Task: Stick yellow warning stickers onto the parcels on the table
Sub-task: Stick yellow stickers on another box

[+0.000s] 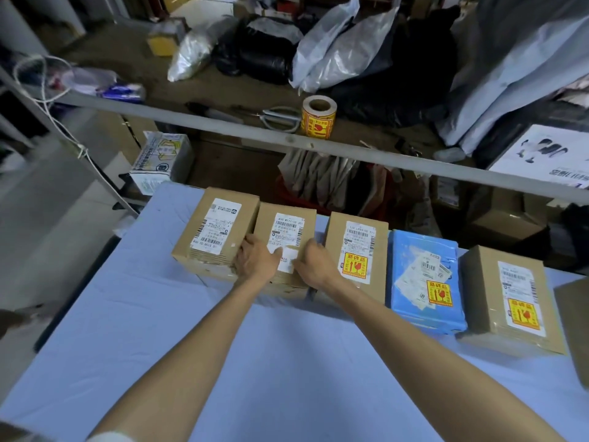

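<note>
Reaching across the blue table (287, 362), the left hand (256, 260) and right hand (314, 264) are set against a half-hidden white sticker (289, 262) on the second parcel (287, 223) from left; whether it is pinched or pressed cannot be told. Beyond, a sticker roll (318, 118) is shelved.

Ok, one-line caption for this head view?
Left hand and right hand hold a sticker on the second box from left; third box, blue mailer and end box already carry yellow ones.

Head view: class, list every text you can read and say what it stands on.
"易碎品", probably: yellow warning stickers on three parcels.
Shipping labels: too small to read.
Sticker roll: blurred.
Upside-down poster: blurred.
</note>
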Motion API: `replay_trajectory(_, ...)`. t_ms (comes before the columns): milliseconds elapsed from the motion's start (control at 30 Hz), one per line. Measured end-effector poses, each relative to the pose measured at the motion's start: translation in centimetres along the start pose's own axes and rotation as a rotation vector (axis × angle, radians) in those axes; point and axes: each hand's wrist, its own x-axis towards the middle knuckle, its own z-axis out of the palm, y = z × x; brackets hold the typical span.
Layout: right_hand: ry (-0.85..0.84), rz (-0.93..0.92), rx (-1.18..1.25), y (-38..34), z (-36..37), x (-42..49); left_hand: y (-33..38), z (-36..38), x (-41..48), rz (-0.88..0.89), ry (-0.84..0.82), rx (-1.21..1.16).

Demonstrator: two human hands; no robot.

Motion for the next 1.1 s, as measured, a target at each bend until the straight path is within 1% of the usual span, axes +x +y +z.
replay_trajectory(100,-0.024,0.049,0.070,-0.3,0.1,-0.4,-0.6,0.3,-0.4,-0.059,-0.013,-0.075)
replay_trajectory(233,-0.036,0.094,0.127,0.3,0.5,-2.3,-1.8,-0.1,-2.6,-0.082,-0.045,-0.136)
replay_trajectory(367,0.014,0.085,0.165,0.6,2.3,-5.3,-3.7,-0.5,-6.3,-0.115,-0.053,-0.173)
replay_trajectory(467,0.005,0.082,0.167,1.2,4.4,-8.4,-5.9,-0.6,-8.6,-0.163,-0.073,-0.240)
replay_trajectory(567,-0.003,0.057,0.195,2.7,6.6,-11.1,-7.8,-0.7,-11.0,-0.199,-0.108,-0.257)
replay_trajectory(700,0.026,0.050,0.289,4.7,7.3,-14.6,-9.5,-0.3,-13.8,-0.120,-0.172,-0.257)
replay_trajectory(833,-0.009,0.036,0.394,6.5,6.9,-17.0,-9.9,-0.1,-15.8,-0.122,-0.248,-0.382)
replay_trajectory(967,0.022,0.075,0.422,9.2,5.3,-18.9,-7.6,1.1,-18.0,-0.080,-0.312,-0.437)
replay_trajectory(1100,0.088,0.175,0.455,13.8,2.2,-20.4,-3.3,3.9,-20.2,0.003,-0.380,-0.436)
